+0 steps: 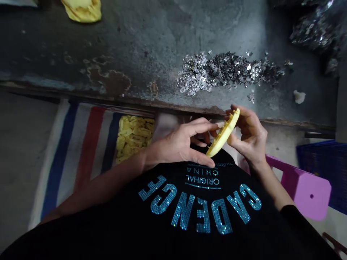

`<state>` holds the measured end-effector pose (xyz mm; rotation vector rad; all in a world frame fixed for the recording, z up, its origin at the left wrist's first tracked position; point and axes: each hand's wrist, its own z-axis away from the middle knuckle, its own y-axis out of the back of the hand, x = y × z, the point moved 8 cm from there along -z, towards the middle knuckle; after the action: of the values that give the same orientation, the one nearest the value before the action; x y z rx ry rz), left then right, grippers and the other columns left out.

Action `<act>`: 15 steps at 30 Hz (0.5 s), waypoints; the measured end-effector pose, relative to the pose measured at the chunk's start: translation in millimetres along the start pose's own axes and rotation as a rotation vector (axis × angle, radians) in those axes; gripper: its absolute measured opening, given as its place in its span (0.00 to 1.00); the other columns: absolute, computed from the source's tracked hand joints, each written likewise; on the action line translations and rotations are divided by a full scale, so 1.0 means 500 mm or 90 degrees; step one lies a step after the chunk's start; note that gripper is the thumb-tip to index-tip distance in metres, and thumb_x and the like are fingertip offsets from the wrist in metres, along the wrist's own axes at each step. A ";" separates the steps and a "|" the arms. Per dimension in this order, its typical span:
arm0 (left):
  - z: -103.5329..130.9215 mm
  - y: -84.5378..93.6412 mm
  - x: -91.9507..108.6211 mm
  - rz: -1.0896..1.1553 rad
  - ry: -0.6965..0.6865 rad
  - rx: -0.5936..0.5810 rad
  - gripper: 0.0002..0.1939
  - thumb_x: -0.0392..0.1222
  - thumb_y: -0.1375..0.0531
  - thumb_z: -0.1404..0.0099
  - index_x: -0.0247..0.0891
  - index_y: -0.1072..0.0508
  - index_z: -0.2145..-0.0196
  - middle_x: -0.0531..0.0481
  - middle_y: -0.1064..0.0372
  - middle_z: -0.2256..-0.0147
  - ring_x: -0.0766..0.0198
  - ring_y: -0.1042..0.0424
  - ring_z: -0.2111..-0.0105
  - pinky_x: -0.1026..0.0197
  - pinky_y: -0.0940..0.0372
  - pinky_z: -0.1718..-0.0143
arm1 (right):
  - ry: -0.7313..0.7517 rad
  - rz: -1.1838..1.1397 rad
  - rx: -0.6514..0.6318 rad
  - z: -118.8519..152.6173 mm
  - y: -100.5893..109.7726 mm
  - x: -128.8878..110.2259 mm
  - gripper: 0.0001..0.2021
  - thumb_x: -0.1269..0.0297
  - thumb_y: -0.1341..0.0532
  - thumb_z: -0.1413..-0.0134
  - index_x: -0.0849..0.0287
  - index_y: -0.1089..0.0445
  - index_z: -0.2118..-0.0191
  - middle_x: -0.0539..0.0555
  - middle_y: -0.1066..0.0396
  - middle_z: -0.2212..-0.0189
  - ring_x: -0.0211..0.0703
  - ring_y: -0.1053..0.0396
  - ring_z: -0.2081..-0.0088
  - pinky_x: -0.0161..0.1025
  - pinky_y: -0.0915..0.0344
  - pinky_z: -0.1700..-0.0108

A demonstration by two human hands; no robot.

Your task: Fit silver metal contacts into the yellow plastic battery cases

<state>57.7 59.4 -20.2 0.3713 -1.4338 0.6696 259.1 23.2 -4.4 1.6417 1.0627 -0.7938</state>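
A curved yellow plastic piece [224, 136] is held tilted between my hands, close to my body and just below the bench edge. A row of small pegs stands along its left side. My right hand [251, 135] grips it from the right, near its upper end. My left hand [187, 141] has its thumb at the lower end and its fingertips against the pegged side. Whether something small is between those fingertips, I cannot tell. Beyond my hands, a heap of small shiny metal clips [227, 70] lies on the dark metal bench [151, 39].
Many yellow pieces [134, 135] fill a container at lower left, beside a striped woven sheet [89, 144]. A yellow bundle [84, 9] sits at the bench's far left. Bagged metal parts [311, 34] are at far right. A purple stool [311, 195] and blue crate [322, 169] stand right.
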 end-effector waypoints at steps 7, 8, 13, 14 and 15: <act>-0.001 0.006 0.012 0.024 -0.050 0.025 0.30 0.44 0.12 0.48 0.45 0.09 0.47 0.43 0.19 0.47 0.48 0.17 0.46 0.50 0.17 0.46 | -0.014 0.040 -0.034 -0.013 0.001 0.000 0.33 0.61 0.25 0.34 0.45 0.26 0.27 0.59 0.17 0.40 0.53 0.18 0.50 0.53 0.18 0.49; 0.004 0.011 0.004 0.039 -0.051 0.034 0.29 0.43 0.12 0.48 0.43 0.09 0.48 0.42 0.18 0.47 0.48 0.16 0.47 0.51 0.17 0.47 | -0.017 0.048 -0.044 -0.019 -0.004 -0.002 0.32 0.60 0.25 0.34 0.45 0.26 0.27 0.58 0.17 0.41 0.51 0.18 0.51 0.51 0.19 0.50; 0.051 0.036 -0.050 0.265 -0.038 0.090 0.48 0.38 0.13 0.46 0.55 0.22 0.31 0.46 0.16 0.44 0.49 0.11 0.48 0.58 0.16 0.51 | -0.032 0.083 -0.154 -0.063 -0.046 -0.024 0.29 0.56 0.25 0.32 0.52 0.24 0.29 0.57 0.15 0.47 0.48 0.20 0.55 0.48 0.19 0.52; 0.062 0.040 -0.056 0.294 -0.045 0.100 0.52 0.37 0.14 0.44 0.60 0.27 0.27 0.47 0.16 0.42 0.50 0.10 0.49 0.58 0.15 0.51 | -0.038 0.077 -0.190 -0.074 -0.056 -0.026 0.29 0.53 0.25 0.32 0.53 0.23 0.30 0.57 0.15 0.48 0.48 0.19 0.56 0.47 0.19 0.53; 0.073 0.044 -0.060 0.308 -0.056 0.107 0.55 0.37 0.15 0.42 0.64 0.31 0.24 0.47 0.16 0.40 0.51 0.10 0.50 0.57 0.15 0.50 | -0.045 0.065 -0.228 -0.086 -0.065 -0.025 0.30 0.50 0.24 0.32 0.52 0.23 0.30 0.57 0.14 0.48 0.48 0.19 0.56 0.47 0.19 0.53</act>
<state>15.6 48.2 -48.4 0.1833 -1.5697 1.1821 224.9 64.9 6.8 1.3423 0.9972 -0.5538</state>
